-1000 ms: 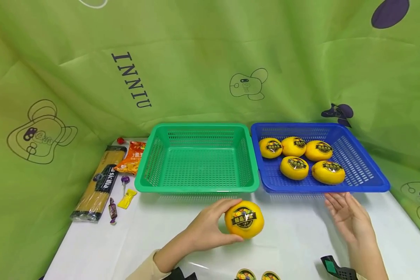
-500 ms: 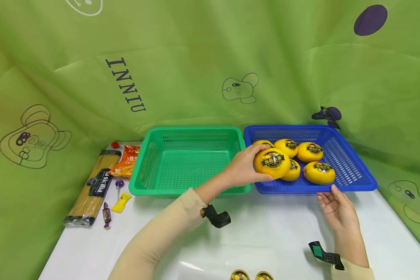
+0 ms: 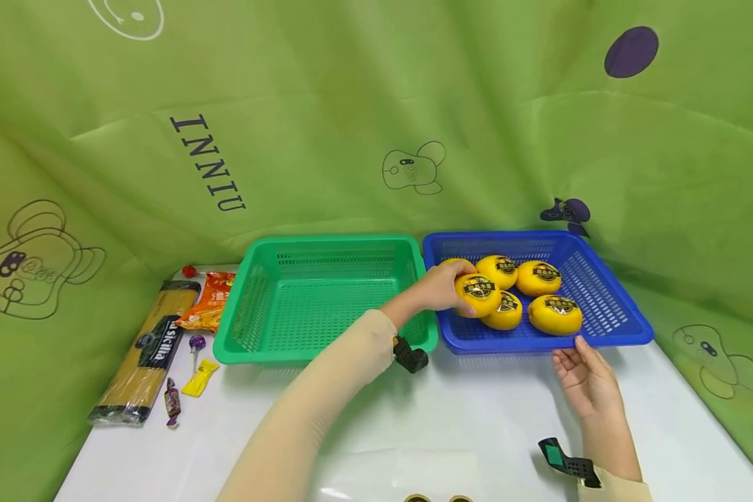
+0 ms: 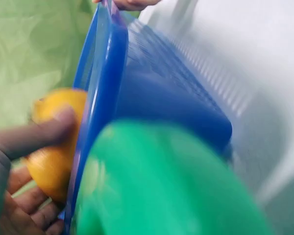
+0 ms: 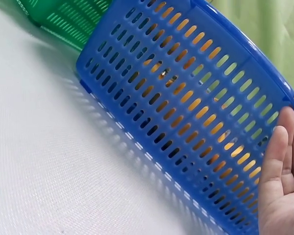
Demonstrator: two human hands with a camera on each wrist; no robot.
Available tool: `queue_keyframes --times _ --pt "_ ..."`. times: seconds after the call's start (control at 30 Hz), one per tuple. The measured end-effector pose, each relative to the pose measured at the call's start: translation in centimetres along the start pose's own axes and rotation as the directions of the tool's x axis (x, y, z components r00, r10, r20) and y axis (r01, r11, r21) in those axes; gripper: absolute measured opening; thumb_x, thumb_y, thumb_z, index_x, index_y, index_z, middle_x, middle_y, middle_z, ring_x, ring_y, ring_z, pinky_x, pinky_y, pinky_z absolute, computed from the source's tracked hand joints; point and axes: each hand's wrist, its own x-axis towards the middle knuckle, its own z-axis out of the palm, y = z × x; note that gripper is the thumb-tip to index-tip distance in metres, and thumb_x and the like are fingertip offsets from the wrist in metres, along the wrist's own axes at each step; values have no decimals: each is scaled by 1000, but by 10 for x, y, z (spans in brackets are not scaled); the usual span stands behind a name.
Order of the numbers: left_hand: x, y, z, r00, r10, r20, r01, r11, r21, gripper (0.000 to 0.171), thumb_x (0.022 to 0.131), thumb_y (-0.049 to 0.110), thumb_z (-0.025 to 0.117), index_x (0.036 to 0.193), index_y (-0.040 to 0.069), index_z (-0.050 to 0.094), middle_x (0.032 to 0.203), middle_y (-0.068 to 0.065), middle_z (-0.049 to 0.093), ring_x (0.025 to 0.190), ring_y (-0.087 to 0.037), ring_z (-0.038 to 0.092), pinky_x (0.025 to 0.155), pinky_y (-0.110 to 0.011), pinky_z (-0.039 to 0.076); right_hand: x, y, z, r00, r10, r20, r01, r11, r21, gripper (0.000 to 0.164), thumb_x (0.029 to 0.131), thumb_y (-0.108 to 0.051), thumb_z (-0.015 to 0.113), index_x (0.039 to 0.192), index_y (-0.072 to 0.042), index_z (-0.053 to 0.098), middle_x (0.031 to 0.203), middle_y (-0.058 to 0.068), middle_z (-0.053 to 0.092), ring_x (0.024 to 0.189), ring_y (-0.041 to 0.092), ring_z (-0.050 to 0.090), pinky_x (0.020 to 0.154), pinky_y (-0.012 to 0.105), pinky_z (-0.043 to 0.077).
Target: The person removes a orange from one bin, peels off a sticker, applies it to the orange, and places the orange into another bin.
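Observation:
In the head view, my left hand (image 3: 442, 287) grips a yellow lemon (image 3: 477, 295) with a dark-and-gold label, over the left front part of the blue basket (image 3: 615, 343). The left wrist view shows thumb and fingers on opposite sides of this lemon (image 4: 56, 156), beside the basket's rim. Several labelled lemons lie in the basket, including one at front right (image 3: 555, 315); the held one partly covers its neighbours. My right hand (image 3: 592, 383) touches the basket's front rim, and its fingers look fairly straight against it in the right wrist view.
A green basket (image 3: 219, 354) stands left of the blue one. Farther left lie a spaghetti pack (image 3: 144, 352), an orange snack bag (image 3: 210, 303), a lollipop (image 3: 197, 343) and wrapped candies (image 3: 200, 378). Round labels (image 3: 417, 498) show at the white table's (image 3: 414, 418) near edge. Green cloth hangs behind.
My left hand has carried the lemon from above the table in front of the baskets, up and right, into the blue basket's left part. My right hand stays by the rim.

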Motion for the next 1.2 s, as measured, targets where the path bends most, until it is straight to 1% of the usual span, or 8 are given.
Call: queue_keyframes --times 0.1,0.27,0.4,0.5,0.7,0.97,1.1,1.2 --pt "4 -1 2 999 -24 25 21 990 137 76 67 30 87 133 17 51 132 3 57 118 -17 52 104 -29 37 -1 1 0 1000 3 -17 -3 1000 -12 35 102 -10 33 93 1 64 85 14 69 80 25 67 76 30 59" --pt "5 0 6 995 -84 62 61 951 303 78 68 39 85 136 22 49 135 8 55 124 -19 51 115 -52 14 -1 1 2 1000 -7 -25 7 1000 -8 34 102 -10 33 93 0 65 85 14 70 79 25 67 76 30 59" --pt "7 0 12 989 -104 102 49 899 436 77 70 48 80 137 27 47 135 10 55 125 -19 52 117 -57 7 -1 1 3 1000 -15 -22 15 1000 -5 34 102 -10 34 93 1 65 85 14 69 79 25 67 75 30 59" --pt "9 0 17 986 -109 123 32 860 509 77 71 54 77 136 28 47 133 9 57 124 -19 53 118 -56 4 -1 1 3 1000 -17 -23 17 1000 -4 35 102 -10 33 92 1 65 84 14 69 78 25 67 75 30 59" --pt "13 -1 18 982 -132 137 34 829 558 81 71 57 75 141 30 44 138 11 53 127 -16 50 119 -51 0 -1 3 3 999 -23 -27 23 1000 4 36 102 -10 33 92 2 65 84 15 69 78 25 67 75 30 59" --pt "14 5 21 969 -215 124 93 779 619 68 76 48 75 138 35 48 138 14 52 129 -15 48 119 -52 0 -3 3 3 999 -31 -36 30 999 -16 33 102 -10 36 90 2 64 83 15 69 77 25 67 74 30 59" --pt "15 4 20 967 -219 133 90 776 624 71 77 48 75 140 33 45 140 11 51 130 -17 47 119 -54 -1 -2 3 2 999 -29 -38 28 999 -22 32 102 -10 37 90 1 65 83 14 70 77 24 67 74 29 59" --pt "15 3 20 969 -199 144 73 794 603 75 78 50 73 143 32 41 141 10 50 132 -18 45 119 -53 -2 -3 2 2 999 -25 -46 24 999 -28 31 102 -11 38 91 1 65 84 13 70 78 24 67 75 29 59"
